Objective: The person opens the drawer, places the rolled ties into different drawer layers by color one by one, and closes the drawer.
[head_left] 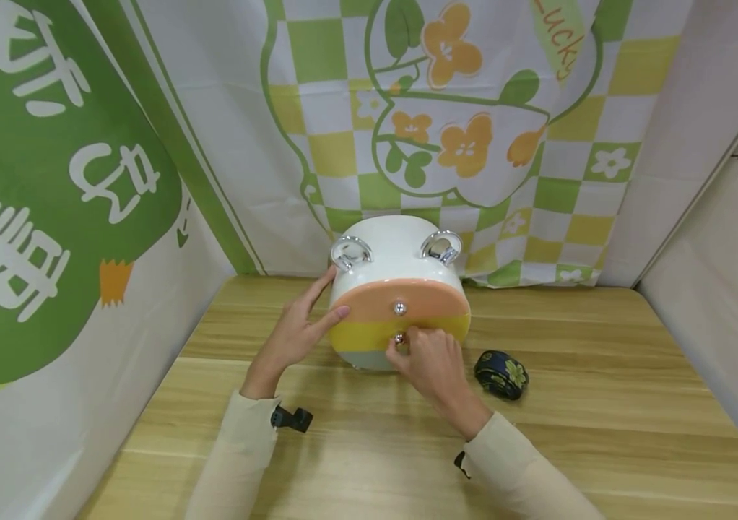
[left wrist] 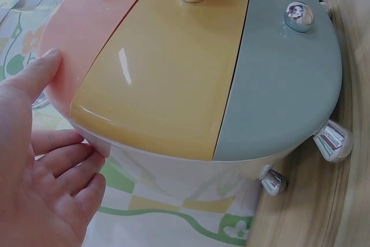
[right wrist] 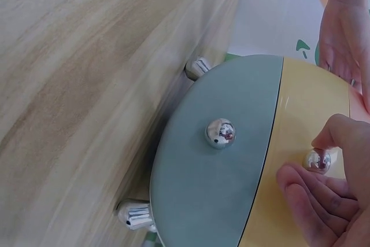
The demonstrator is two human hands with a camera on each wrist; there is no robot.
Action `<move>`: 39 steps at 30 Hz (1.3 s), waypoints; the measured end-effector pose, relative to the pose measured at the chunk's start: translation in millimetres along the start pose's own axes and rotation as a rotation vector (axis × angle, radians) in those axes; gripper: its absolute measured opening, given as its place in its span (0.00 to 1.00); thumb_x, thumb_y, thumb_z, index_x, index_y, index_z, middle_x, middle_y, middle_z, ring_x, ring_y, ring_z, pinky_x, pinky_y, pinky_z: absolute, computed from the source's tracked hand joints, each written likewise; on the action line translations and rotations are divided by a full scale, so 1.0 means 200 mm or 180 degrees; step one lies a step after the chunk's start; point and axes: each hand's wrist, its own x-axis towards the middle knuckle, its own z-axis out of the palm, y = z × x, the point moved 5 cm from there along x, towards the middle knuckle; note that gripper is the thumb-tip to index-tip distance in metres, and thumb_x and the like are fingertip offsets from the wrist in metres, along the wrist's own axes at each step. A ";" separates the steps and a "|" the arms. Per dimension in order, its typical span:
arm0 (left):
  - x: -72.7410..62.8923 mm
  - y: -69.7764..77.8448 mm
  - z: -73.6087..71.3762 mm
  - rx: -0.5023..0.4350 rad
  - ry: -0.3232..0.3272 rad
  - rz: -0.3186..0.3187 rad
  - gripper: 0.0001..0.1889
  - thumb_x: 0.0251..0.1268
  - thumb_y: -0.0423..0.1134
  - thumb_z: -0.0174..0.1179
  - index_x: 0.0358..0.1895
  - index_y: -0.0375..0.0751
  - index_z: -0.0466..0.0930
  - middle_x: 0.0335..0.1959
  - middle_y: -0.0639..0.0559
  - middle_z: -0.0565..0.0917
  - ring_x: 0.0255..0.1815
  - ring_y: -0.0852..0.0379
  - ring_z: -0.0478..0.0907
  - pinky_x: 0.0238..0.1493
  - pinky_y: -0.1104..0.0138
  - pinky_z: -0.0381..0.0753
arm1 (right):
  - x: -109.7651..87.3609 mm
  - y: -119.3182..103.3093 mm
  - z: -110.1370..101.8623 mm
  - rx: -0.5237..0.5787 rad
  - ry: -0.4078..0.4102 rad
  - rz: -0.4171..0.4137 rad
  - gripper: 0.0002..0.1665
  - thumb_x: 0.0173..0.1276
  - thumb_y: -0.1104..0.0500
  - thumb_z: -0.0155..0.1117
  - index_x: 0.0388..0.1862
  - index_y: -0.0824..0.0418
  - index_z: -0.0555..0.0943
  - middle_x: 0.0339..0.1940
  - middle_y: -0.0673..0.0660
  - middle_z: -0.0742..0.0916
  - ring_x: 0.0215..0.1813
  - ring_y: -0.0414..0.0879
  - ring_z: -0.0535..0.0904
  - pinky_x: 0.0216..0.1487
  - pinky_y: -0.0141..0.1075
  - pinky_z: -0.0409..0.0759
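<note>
A small white drawer cabinet (head_left: 395,249) with rounded sides and two silver ring ears stands on the table. Its front is split into a pink drawer (head_left: 365,300), a yellow drawer (left wrist: 156,85) and a blue-grey drawer (right wrist: 231,172), each bearing a round silver knob. My right hand (head_left: 434,361) pinches the yellow drawer's knob (right wrist: 317,161) between thumb and fingers. The yellow front lies level with its neighbours. At the cabinet's left, my left hand (head_left: 291,336) rests its thumb on the pink front, the fingers extended along the side.
A dark rounded item (head_left: 501,374) with a yellow-green flower pattern lies right of the cabinet on the wooden table (head_left: 590,433). Short silver feet (left wrist: 333,141) hold the cabinet up. Behind it hangs a checked, flowered cloth (head_left: 557,217); a green printed panel (head_left: 31,303) stands left.
</note>
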 end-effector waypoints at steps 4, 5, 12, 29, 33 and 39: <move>0.00 0.00 0.00 -0.0004 0.0012 0.0001 0.40 0.78 0.57 0.60 0.86 0.59 0.53 0.87 0.53 0.57 0.87 0.43 0.56 0.84 0.40 0.59 | -0.01 0.01 0.00 0.0053 0.0003 0.0000 0.31 0.64 0.53 0.76 0.12 0.51 0.65 0.09 0.44 0.69 0.14 0.36 0.60 0.14 0.27 0.59; 0.00 0.00 0.00 0.0002 0.0016 0.0006 0.40 0.78 0.57 0.60 0.86 0.59 0.52 0.87 0.53 0.57 0.87 0.43 0.56 0.84 0.40 0.59 | -0.02 0.01 0.00 0.0050 0.0010 -0.0006 0.31 0.64 0.52 0.77 0.12 0.51 0.65 0.09 0.44 0.68 0.14 0.37 0.60 0.14 0.27 0.59; 0.00 0.01 0.00 -0.0031 -0.0004 0.0040 0.40 0.79 0.57 0.60 0.86 0.59 0.53 0.87 0.53 0.57 0.87 0.43 0.56 0.84 0.40 0.59 | -0.09 0.03 0.03 0.0042 -0.0112 0.0093 0.34 0.61 0.49 0.79 0.12 0.51 0.63 0.10 0.43 0.64 0.13 0.38 0.59 0.12 0.29 0.59; 0.00 0.01 0.00 -0.0074 0.0023 0.0108 0.40 0.79 0.53 0.61 0.87 0.56 0.53 0.87 0.51 0.58 0.87 0.44 0.56 0.85 0.42 0.60 | -0.17 0.06 0.20 0.0033 -0.0609 0.0499 0.25 0.63 0.48 0.77 0.14 0.54 0.76 0.10 0.50 0.75 0.13 0.43 0.71 0.13 0.37 0.72; 0.00 0.00 0.00 -0.0060 0.0014 0.0070 0.40 0.79 0.54 0.61 0.86 0.58 0.53 0.87 0.52 0.58 0.87 0.46 0.56 0.85 0.44 0.60 | -0.17 0.06 0.22 0.0015 -0.0649 0.0539 0.25 0.64 0.48 0.76 0.13 0.54 0.76 0.10 0.51 0.76 0.14 0.46 0.74 0.16 0.42 0.77; 0.00 0.00 0.00 -0.0040 0.0010 0.0066 0.39 0.79 0.54 0.61 0.86 0.57 0.54 0.86 0.52 0.59 0.87 0.47 0.57 0.85 0.44 0.60 | -0.16 0.06 0.25 -0.0009 -0.0688 0.0616 0.30 0.66 0.47 0.75 0.10 0.52 0.72 0.10 0.51 0.75 0.15 0.48 0.75 0.18 0.44 0.78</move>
